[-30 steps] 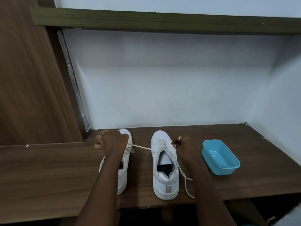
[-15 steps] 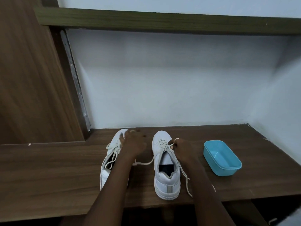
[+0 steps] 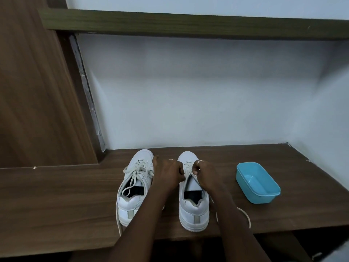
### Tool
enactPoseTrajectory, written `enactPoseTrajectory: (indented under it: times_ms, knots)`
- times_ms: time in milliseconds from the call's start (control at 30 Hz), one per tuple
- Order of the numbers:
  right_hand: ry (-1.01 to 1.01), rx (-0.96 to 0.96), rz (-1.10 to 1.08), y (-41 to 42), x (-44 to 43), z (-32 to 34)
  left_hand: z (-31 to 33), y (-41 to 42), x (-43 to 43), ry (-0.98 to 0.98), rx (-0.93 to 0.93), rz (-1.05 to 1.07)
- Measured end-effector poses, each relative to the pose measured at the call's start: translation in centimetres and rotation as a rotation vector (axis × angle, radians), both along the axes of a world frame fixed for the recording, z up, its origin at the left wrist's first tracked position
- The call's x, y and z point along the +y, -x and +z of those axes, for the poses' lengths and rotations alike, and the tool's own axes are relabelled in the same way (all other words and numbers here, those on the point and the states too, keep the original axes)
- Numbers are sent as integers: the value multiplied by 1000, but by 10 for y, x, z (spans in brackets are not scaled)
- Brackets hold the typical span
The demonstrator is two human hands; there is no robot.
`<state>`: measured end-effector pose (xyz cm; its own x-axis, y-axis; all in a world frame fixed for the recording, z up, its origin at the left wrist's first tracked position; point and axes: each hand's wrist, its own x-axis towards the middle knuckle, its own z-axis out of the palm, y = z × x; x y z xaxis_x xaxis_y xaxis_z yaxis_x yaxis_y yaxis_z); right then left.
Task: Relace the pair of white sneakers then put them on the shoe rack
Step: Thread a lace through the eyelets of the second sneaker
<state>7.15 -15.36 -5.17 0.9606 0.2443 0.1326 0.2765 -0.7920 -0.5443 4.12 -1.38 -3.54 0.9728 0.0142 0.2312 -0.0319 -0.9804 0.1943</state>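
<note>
Surface: wooden shelf (image 3: 56,195) is carrying the right sneaker (image 3: 194,210).
Fingers: left hand (image 3: 168,173) and right hand (image 3: 207,176) are pinching its lace (image 3: 188,166), curled close together.
Change: left hand is sitting closer than before.

Single head-worn wide-angle view, forward and down, close over the wooden shelf (image 3: 56,195).
</note>
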Motion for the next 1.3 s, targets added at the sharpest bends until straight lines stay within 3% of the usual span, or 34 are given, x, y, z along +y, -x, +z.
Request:
enactPoseTrajectory:
  times_ms: [167,333,467,633,767,1067,1300]
  knots:
    - [9,-38,-14,-3,2,-6,-3,2,-3,24,-14,-65]
    - [-5,-23,2,-5,1,-7,-9,2,-4,-46,-124,-171]
    - [7,29,-36,-7,-3,-6,-12,-1,0,-43,-260,-125]
    - [-147,148,-193,-5,-22,-12,-10,2,4,67,-30,5]
    - [-244,173,-149,5,-31,-9,-13,3,10,362,234,-90]
    - [-148,203,21,7,-23,-6,-17,-7,10,555,216,-64]
    - [46,97,-31,3,-28,-9,-14,-2,2,268,114,74]
